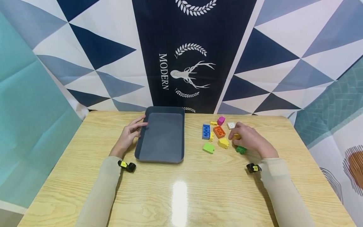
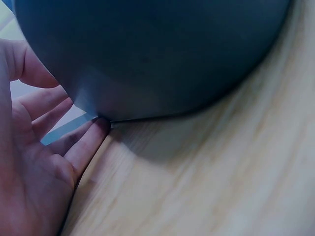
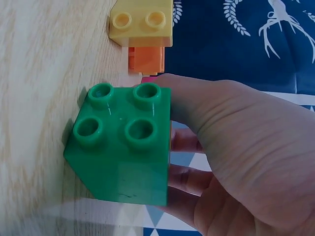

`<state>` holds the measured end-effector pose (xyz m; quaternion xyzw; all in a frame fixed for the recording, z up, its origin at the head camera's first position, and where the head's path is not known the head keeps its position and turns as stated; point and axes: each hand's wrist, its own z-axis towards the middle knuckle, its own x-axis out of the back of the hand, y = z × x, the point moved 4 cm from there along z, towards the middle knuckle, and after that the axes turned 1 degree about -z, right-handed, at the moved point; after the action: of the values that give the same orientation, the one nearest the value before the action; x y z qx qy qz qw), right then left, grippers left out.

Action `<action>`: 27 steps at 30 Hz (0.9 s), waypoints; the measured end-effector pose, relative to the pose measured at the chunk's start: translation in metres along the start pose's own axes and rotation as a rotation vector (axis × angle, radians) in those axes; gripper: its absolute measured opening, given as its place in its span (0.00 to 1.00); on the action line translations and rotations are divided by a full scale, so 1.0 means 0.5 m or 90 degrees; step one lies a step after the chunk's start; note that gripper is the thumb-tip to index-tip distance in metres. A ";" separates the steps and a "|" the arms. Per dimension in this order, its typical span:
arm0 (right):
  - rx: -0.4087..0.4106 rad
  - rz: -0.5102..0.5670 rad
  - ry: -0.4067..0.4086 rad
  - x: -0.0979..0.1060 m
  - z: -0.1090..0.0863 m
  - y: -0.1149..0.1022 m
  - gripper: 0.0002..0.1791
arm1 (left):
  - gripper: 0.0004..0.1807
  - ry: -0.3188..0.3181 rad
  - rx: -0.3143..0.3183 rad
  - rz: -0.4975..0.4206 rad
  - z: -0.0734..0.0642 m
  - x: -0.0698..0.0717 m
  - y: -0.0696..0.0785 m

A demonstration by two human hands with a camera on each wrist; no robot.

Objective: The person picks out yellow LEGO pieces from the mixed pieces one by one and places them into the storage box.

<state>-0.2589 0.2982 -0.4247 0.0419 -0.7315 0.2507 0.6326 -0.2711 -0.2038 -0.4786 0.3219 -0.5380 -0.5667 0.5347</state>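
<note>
My left hand [image 1: 129, 135] rests at the left side of a dark grey tray [image 1: 163, 159], its fingers extended and touching the rim. In the left wrist view, fingertips [image 2: 101, 127] meet the tray's underside edge close to the table. On the right, my right hand [image 1: 247, 136] pinches a yellow toy block [image 1: 236, 136] between thumb and fingers; most of that block is hidden by the hand. Just below the hand lies a green block [image 1: 241, 149]. In the right wrist view, this green block [image 3: 123, 147] with round studs stands in front of the fingers and covers their tips.
Left of the right hand lie blue [image 1: 206, 131], orange [image 1: 219, 131], yellow [image 1: 223, 143], light green [image 1: 208, 148], magenta [image 1: 221, 120] and white [image 1: 231, 125] blocks, plus two small yellow ones. A patterned cloth [image 1: 193, 63] hangs behind the wooden table [image 1: 210, 189].
</note>
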 end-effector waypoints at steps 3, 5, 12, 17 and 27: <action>0.007 0.001 0.000 -0.001 0.000 -0.002 0.07 | 0.29 -0.001 -0.001 -0.001 0.000 0.000 0.000; 0.011 0.000 0.001 -0.001 0.000 -0.003 0.07 | 0.29 -0.003 -0.001 -0.001 0.001 0.000 0.000; 0.017 -0.003 0.006 0.001 0.000 -0.005 0.07 | 0.29 0.000 -0.007 -0.004 0.001 0.000 0.001; 0.021 -0.001 0.013 0.007 0.000 -0.010 0.07 | 0.29 -0.001 -0.006 -0.003 0.001 0.001 0.003; 0.012 0.009 0.027 0.011 -0.002 -0.011 0.06 | 0.29 -0.003 -0.007 -0.008 0.002 0.000 0.003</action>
<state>-0.2571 0.2953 -0.4179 0.0373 -0.7160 0.2628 0.6456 -0.2715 -0.2033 -0.4769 0.3211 -0.5340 -0.5736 0.5317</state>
